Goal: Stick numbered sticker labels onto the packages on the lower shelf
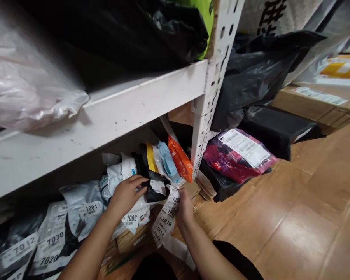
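In the head view my left hand (130, 194) reaches onto the lower shelf, its bent fingers closed on the edge of a black mailer bag (156, 194) that bears a white label. My right hand (184, 208) pinches a long strip of number labels (166, 221), printed 1008, 1010 and others, which hangs down and curls at its lower end. Just under my left hand is a white parcel bag (132, 218) with a 1003 label. Beyond the black bag stand a light blue parcel (167, 161) and an orange parcel (181, 159).
A white shelf beam (146, 95) and a slotted upright post (210, 97) frame the space above. A grey bag marked 1001 (86, 212) and a bag marked 7030 (51, 237) sit left. A pink-purple parcel (240, 155) and black bags lie on the wood-look floor (303, 210).
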Demonstrator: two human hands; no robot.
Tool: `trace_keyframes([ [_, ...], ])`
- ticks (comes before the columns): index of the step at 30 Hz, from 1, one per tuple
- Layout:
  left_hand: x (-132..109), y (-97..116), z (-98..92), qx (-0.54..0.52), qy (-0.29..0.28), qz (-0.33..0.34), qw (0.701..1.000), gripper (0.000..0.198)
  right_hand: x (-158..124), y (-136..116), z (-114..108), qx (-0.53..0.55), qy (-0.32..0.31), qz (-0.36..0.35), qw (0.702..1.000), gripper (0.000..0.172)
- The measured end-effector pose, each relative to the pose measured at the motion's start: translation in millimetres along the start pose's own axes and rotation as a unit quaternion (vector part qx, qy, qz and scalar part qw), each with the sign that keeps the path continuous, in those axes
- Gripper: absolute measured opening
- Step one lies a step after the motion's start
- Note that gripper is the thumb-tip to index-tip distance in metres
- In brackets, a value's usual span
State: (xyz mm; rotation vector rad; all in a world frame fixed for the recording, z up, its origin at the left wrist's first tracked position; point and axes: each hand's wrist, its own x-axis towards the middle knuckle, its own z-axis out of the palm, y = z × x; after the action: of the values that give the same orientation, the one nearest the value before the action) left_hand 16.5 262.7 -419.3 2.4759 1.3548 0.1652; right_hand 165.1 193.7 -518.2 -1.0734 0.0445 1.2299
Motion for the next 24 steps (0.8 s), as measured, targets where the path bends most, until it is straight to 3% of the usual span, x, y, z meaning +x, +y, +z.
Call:
trace_keyframes([
  [3,18,4,-5.7,-0.042,-0.007,0.025,0.999,0.016,-3,1,4,0.045,0.044,0.020,0.998,0.019],
  [9,42,22,-21.1,-0.007,-0.026,0.053,0.998,0.015,-4,0,2,0.071,0.067,0.031,0.995,0.014],
  [12,45,27,-30.4,0.000,-0.055,0.056,0.997,0.014,-4,-4,-1,0.062,0.067,0.015,0.996,0.011],
  [15,33,20,-39.8,-0.007,-0.079,0.053,0.995,0.016,-6,-10,-5,0.037,0.051,-0.013,0.998,0.009],
  [18,3,5,-38.6,0.002,-0.011,0.007,1.000,0.023,-15,-15,-7,0.005,0.015,-0.041,0.999,0.012],
  [20,-22,-5,-29.0,-0.006,0.057,-0.024,0.998,0.015,-25,-13,-6,-0.024,-0.027,-0.045,0.998,0.015],
  [24,-55,-17,-6.2,-0.069,0.066,0.007,0.995,0.024,-43,8,4,-0.113,-0.228,-0.017,0.967,0.033],
])
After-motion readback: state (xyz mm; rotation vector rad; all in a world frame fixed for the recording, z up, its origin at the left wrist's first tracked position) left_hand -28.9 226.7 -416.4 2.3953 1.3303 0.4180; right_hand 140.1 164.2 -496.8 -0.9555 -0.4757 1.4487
